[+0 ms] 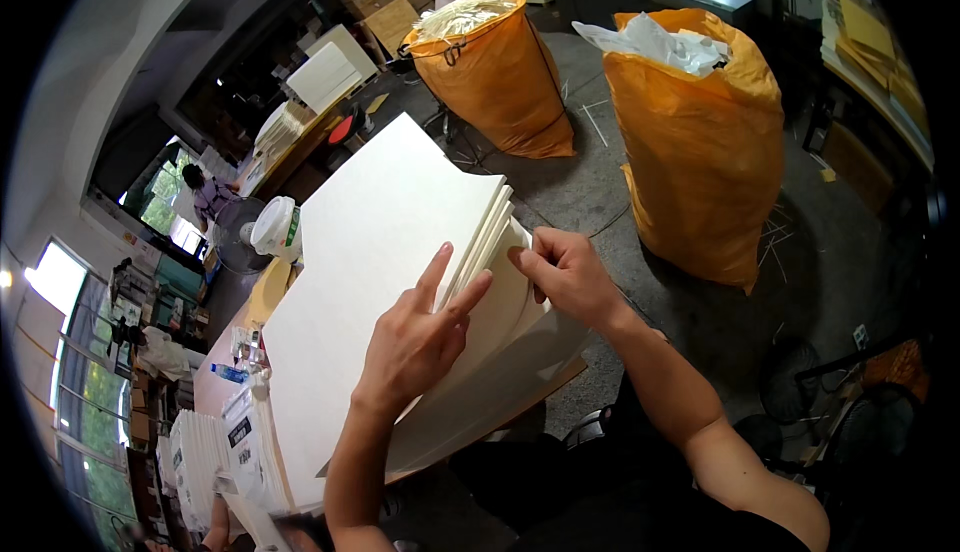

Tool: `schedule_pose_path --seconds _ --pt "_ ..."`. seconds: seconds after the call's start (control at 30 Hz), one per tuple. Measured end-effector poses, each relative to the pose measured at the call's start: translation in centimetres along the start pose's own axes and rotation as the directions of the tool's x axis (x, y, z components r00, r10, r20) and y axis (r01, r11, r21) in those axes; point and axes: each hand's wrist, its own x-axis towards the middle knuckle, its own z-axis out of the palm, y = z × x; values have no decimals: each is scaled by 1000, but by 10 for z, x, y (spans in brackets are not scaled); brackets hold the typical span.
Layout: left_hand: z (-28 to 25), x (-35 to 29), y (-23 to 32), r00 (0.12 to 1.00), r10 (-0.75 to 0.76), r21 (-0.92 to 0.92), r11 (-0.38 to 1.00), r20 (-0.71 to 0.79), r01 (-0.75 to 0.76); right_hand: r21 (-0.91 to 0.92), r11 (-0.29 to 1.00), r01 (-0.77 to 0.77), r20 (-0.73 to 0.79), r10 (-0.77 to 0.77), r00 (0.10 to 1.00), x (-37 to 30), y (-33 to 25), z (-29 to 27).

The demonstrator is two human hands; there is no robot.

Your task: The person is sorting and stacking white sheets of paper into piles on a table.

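**A:** What containers are there, and what is in them?

**B:** Two tall orange sacks stand on the grey floor beyond the bench. The nearer sack [700, 152], to the right, is stuffed with crumpled white plastic [665, 44] that spills over its top. The farther sack [495, 72] is open at the top and holds shiny clear wrapping. A white lidded tub [275, 227] sits at the far left edge of the bench [262, 292].

**A:** And the hands?

**B:** Both work on a thick stack of large cream paper sheets [370, 282] lying on the bench in front of the person. The left hand [415, 337] rests on top with its fingers spread, the fingertips at the stack's right edge. The right hand [565, 272] pinches the edge of a few sheets between thumb and fingers, bowing them upward.

**A:** What is hard to see?

**B:** The stack covers nearly all of the bench. At the lower left, bundles of white sheets [205, 452] are cut off by the dark rim. A person [205, 192] by the far windows is too small to make out.
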Motion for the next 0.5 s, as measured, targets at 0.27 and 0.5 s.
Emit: schedule_pose_path --seconds 0.27,0.5 --pt "-5 0 8 1000 1 33 999 22 -2 571 786 -239 115 212 971 7 -11 0" --pt "-10 5 10 999 -21 -43 999 40 23 507 839 -196 94 172 981 5 -8 -9"
